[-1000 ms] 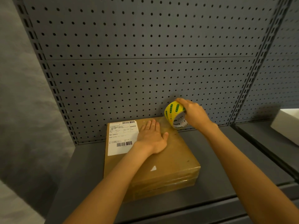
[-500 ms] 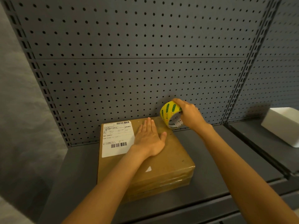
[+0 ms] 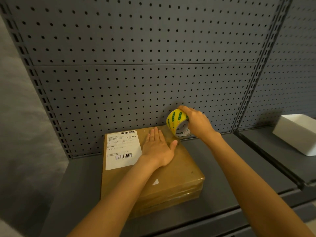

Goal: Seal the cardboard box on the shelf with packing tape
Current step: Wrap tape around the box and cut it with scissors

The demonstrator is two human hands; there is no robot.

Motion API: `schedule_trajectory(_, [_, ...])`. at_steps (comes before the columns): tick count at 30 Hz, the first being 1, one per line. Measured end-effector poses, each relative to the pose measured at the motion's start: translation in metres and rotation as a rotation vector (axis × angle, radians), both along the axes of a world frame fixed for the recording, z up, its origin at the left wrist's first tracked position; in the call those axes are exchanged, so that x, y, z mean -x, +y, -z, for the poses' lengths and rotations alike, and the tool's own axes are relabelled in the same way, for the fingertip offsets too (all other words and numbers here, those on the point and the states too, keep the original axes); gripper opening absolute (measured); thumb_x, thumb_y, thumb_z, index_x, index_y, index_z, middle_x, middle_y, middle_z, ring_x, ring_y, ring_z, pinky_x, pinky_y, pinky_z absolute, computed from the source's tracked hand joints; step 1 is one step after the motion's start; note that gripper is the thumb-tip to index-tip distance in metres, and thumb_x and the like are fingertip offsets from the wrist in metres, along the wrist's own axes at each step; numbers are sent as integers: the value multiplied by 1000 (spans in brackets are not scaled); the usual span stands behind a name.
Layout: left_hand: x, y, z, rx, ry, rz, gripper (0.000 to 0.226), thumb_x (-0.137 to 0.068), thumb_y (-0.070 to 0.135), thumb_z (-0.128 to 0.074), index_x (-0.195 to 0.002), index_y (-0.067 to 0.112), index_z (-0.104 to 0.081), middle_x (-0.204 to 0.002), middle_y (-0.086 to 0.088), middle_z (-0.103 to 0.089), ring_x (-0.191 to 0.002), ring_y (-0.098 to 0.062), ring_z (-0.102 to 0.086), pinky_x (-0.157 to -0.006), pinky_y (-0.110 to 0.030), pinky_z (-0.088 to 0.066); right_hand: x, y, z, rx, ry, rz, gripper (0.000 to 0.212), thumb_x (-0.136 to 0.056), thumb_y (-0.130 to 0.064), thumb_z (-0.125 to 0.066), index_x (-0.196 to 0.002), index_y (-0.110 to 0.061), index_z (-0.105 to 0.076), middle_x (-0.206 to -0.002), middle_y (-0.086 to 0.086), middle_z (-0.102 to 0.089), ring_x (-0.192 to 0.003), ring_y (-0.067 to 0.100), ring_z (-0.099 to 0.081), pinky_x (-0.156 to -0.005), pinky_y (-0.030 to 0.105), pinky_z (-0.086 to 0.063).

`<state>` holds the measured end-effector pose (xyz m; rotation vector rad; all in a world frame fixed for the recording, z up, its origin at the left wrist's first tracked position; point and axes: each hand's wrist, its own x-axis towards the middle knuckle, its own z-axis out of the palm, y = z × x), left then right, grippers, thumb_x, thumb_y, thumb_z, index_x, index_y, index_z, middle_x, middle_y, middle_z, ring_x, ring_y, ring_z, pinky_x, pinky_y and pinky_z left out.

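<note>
A flat brown cardboard box [image 3: 177,173] lies on the dark grey shelf [image 3: 220,170], with a white shipping label [image 3: 122,149] on its left half. My left hand [image 3: 158,148] lies flat on the box top, fingers straight and pointing toward the back. My right hand [image 3: 196,121] grips a yellow roll of packing tape [image 3: 176,123] with green markings, held on edge at the box's far right corner, close to the pegboard. A shiny strip of clear tape runs along the box top toward the roll.
A grey pegboard back panel [image 3: 136,74] rises right behind the box. A white rectangular bin [image 3: 295,132] sits on the neighbouring shelf at the right. A grey wall borders the shelf on the left.
Both hands hold nearly the same pose. The view has shifted slightly, so the box and the white bin sit a little further left in the frame.
</note>
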<state>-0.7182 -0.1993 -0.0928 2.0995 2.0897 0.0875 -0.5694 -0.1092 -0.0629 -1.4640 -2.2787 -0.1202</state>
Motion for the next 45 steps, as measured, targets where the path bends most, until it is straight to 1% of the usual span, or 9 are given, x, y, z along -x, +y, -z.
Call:
schedule_trajectory(6, [2,3,6,-19,-16,31,79,-94,61,-8,-148,7,14,-156,-9,19,-144,-20,18,-118,-36,9,-1,0,-1,3,9,1,60,-87,4,-48,-141,-19,-37,-132,13,-53,-110,39,-55,-79,47,-51])
schedule_trajectory(17, [10,13,2,-45,-41,88,80,-92,66,-12,-150,11,-16,-158,-10,-10,-146,-23,-8,-118,-38,-7,6,-2,-3,-7,11,2,59,-88,3,-47,-140,-24,-40,-131,9,-55,-107,37,-58,-73,43,-51])
schedule_trajectory(19, [18,21,-7,-77,-159,48,74,-94,63,-11,-116,13,-60,-124,-15,-58,-116,-25,-53,-110,-43,-32,7,-4,-4,30,49,-8,62,-87,4,-46,-141,-25,-38,-132,10,-55,-105,38,-57,-74,44,-52])
schedule_trajectory(21, [24,32,-19,-175,-328,-30,68,-97,57,-11,-61,15,-50,-62,-3,-53,-62,-19,-53,-89,-43,-50,7,-5,-6,87,88,-14,67,-86,5,-45,-144,-27,-34,-130,12,-56,-104,37,-57,-77,48,-53])
schedule_trajectory(22, [25,40,-24,-222,-374,-67,65,-98,55,-14,-55,15,-41,-56,-1,-45,-56,-18,-48,-82,-40,-51,6,-5,-8,114,103,-16,68,-86,4,-45,-145,-27,-32,-129,13,-56,-103,36,-57,-78,49,-53])
schedule_trajectory(26, [17,66,-30,-205,-657,-47,52,-98,52,-33,-61,16,-43,-59,0,-45,-58,-16,-44,-62,-29,-37,7,-8,-10,189,184,-2,67,-87,4,-46,-147,-20,-27,-120,18,-57,-98,36,-56,-75,47,-51])
schedule_trajectory(30, [9,77,-13,-162,-1027,-42,46,-94,52,-43,-87,14,-68,-86,-7,-66,-83,-19,-60,-80,-34,-47,2,-12,-3,222,373,27,59,-91,0,-47,-145,-15,-28,-126,19,-54,-108,36,-55,-81,39,-49])
schedule_trajectory(37, [-6,77,-7,-210,-1088,-45,40,-95,51,-41,-84,18,-62,-95,-10,-67,-92,-22,-60,-88,-40,-47,-29,-45,2,341,603,44,56,-95,-13,-55,-145,-15,-31,-140,12,-47,-126,29,-48,-100,38,-45])
schedule_trajectory(45, [-25,79,-6,-155,-1167,17,45,-96,47,-44,-87,10,-68,-91,-8,-67,-88,-19,-59,-81,-33,-46,-100,-87,32,382,379,341,59,-88,-32,-65,-141,-13,-43,-130,10,-57,-115,24,-56,-96,36,-47])
